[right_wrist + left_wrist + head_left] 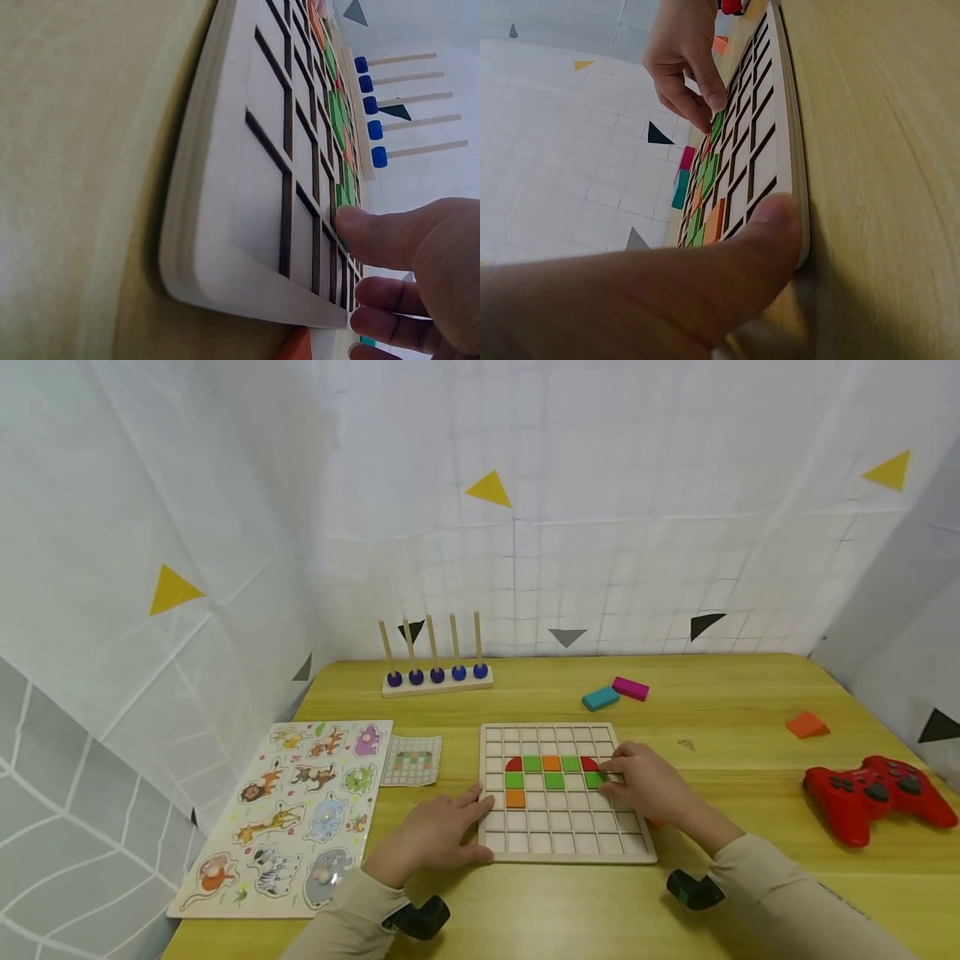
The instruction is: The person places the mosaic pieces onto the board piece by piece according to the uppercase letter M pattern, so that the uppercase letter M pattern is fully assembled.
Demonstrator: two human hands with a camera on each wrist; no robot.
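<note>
A wooden grid board lies flat before me, with red, green and orange tiles in some of its upper and left cells. My left hand rests at its left edge, fingers extended, the thumb touching the near left corner. At the right end of the second tile row, my right hand pinches a green square tile between thumb and fingers. Just above that tile sits a rounded red tile. The right wrist view shows the thumb against the green tile's edge.
Left of the board lie a small pattern card and an animal puzzle. A peg stand with blue beads is behind. Turquoise and magenta blocks lie beyond. An orange block and red game controller are rightward.
</note>
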